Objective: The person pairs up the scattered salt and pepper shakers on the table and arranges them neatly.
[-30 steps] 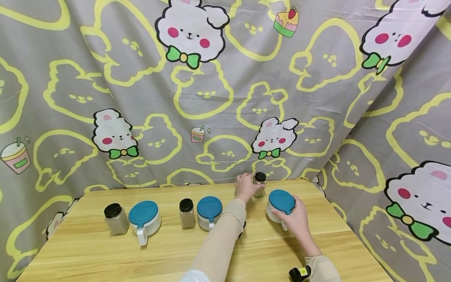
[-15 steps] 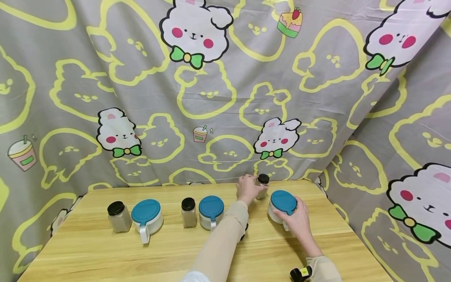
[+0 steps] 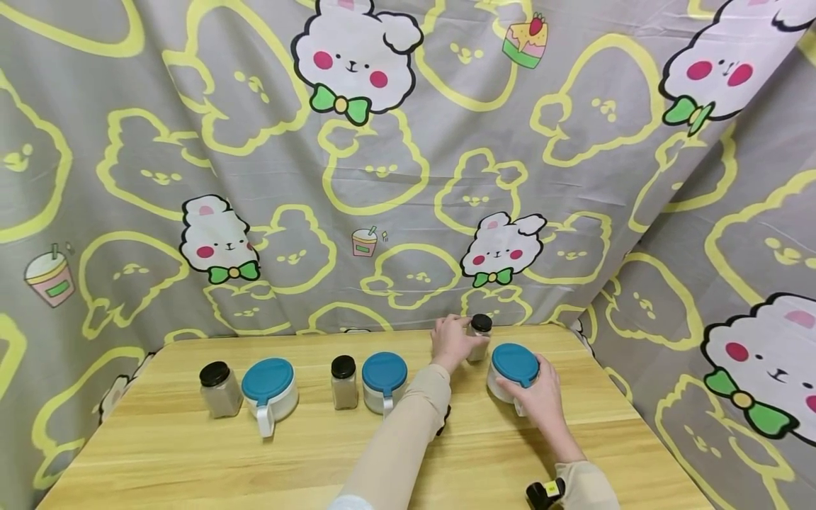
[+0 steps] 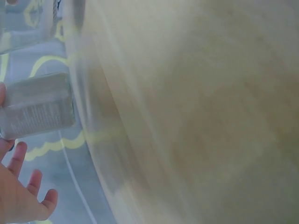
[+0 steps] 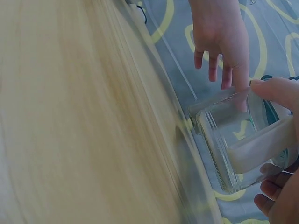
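My left hand (image 3: 454,343) grips a small clear jar with a black lid (image 3: 481,324) near the back edge of the table, between thumb and fingers. In the left wrist view that jar (image 4: 37,107) has greyish contents, and several fingers of the left hand (image 4: 23,189) spread beside it. My right hand (image 3: 540,394) holds a round glass jar with a blue lid (image 3: 515,364) just to the right. The right wrist view shows this glass jar's white handle (image 5: 261,145) and clear wall, with the black-lidded jar close behind it.
Left of the arms on the wooden table (image 3: 306,460) stand two more pairs: a black-lidded jar (image 3: 220,394) beside a blue-lidded jar (image 3: 269,382), and another black-lidded jar (image 3: 345,386) beside a blue-lidded jar (image 3: 384,374). A patterned grey curtain (image 3: 395,227) hangs behind.
The left hand has shifted the black-lidded jar slightly right, closer to the blue-lidded jar. The right hand keeps its hold, and the head view has turned a little.
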### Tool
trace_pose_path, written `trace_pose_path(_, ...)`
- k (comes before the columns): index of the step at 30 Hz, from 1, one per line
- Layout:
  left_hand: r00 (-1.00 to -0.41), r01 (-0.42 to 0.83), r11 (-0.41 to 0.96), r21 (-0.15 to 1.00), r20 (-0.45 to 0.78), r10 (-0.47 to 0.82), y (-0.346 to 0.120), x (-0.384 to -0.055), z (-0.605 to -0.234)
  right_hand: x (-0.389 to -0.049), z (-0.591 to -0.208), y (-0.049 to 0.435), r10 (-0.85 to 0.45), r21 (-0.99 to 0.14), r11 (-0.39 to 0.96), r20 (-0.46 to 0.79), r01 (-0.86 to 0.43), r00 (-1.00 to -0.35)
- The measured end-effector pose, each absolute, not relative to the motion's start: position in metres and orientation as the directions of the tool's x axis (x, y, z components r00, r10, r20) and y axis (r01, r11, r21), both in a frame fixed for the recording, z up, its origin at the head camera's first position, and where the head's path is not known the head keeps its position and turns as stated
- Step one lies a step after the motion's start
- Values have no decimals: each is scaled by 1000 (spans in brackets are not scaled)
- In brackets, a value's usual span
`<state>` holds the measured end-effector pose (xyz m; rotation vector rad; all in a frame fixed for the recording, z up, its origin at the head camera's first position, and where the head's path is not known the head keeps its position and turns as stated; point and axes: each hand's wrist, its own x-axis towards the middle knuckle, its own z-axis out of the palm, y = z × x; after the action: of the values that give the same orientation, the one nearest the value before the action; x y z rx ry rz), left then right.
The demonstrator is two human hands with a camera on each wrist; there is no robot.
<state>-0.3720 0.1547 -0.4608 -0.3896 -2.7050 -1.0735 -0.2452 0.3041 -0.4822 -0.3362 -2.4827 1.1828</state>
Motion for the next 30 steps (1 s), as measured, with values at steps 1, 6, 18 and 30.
trace_pose_path(1, -945, 315, 701, 640, 284, 165, 154, -372, -461, -245, -482, 304, 364, -783, 619, 226, 54, -904)
trace_pose_path(6, -946, 305, 703, 642, 292, 144, 151, -370, -461, -246, -482, 304, 359, -784, 618, 221, 53, -907)
trace_pose_path(18, -932, 339, 665, 666, 336, 139, 143, -361, -456, -245, -483, 305, 359, -786, 616, 230, 45, -904)
trace_pose_path(30, -913, 380, 660, 648, 377, 155, 137, -346, -445, -244, -482, 308, 354, -787, 614, 214, 54, -910)
